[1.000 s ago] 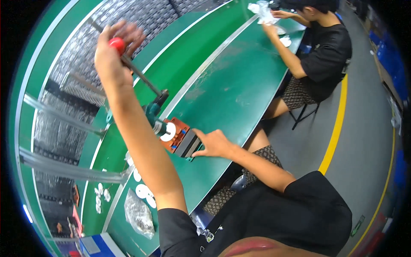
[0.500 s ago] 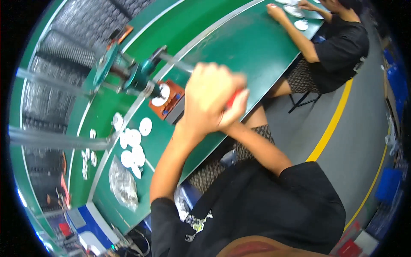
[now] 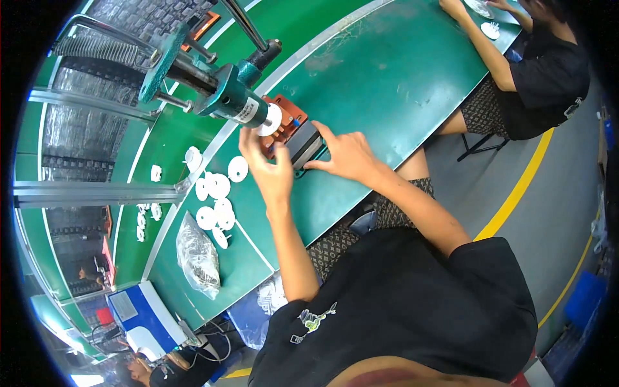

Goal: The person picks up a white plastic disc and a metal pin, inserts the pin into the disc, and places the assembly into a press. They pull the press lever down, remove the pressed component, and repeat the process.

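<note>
A green bench press (image 3: 235,97) stands over an orange fixture (image 3: 293,111), its ram end above a white disc (image 3: 273,120) in the fixture. My left hand (image 3: 269,174) is at the disc's near left side with thumb and fingers apart; whether the fingertips touch the disc I cannot tell. On the right, my right hand (image 3: 351,155) has its thumb and forefinger spread beside the grey block (image 3: 304,143) at the fixture's near side. Nothing shows in its grasp.
Several white discs (image 3: 219,186) lie left of the press, near a clear plastic bag (image 3: 196,255). A blue and white machine (image 3: 147,320) is at lower left. A co-worker (image 3: 538,84) sits at the far right of the green table (image 3: 380,71), handling white parts.
My hands have come down from their raised, close-together position, where a red thing showed in the grip. They are now apart, one on either side of the fixture.
</note>
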Demonstrator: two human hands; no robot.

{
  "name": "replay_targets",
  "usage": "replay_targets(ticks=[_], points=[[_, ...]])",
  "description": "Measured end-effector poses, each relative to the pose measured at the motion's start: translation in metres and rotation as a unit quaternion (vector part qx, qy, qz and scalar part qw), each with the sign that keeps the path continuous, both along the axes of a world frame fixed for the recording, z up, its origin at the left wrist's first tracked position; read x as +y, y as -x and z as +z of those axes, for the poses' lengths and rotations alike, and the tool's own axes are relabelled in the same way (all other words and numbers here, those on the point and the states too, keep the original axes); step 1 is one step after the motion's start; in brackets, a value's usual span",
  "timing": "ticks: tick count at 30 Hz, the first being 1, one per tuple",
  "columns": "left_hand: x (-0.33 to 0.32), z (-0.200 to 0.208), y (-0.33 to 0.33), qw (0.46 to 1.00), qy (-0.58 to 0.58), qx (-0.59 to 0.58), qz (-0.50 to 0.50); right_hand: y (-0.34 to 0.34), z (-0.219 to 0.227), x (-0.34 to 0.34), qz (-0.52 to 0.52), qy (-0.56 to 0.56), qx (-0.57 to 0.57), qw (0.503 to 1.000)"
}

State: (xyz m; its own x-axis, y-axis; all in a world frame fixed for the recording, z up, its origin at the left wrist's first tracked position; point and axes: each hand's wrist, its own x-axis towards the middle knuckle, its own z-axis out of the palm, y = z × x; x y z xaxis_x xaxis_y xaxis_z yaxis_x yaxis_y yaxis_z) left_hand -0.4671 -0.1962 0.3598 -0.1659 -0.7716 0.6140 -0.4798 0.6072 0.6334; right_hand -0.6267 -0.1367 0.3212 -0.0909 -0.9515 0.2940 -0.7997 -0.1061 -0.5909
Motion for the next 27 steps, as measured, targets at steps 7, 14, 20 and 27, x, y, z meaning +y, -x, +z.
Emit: replay_targets(ticks=[7,14,20,27], points=[[-0.021,0.024,0.004,0.987,0.017,-0.159,0.009,-0.007,-0.002,-0.004,0.012,-0.011,0.009,1.0],[-0.021,0.028,0.003,0.984,0.059,-0.169,-0.004,-0.006,0.008,-0.001,0.008,-0.046,0.017,0.999],[0.027,0.02,0.004,0.995,0.046,-0.09,0.014,-0.003,0.009,0.004,0.0,0.009,-0.016,1.0],[0.126,-0.034,-0.015,0.881,-0.392,0.245,-0.102,-0.013,0.002,0.074,0.152,0.157,-0.084,0.972]])
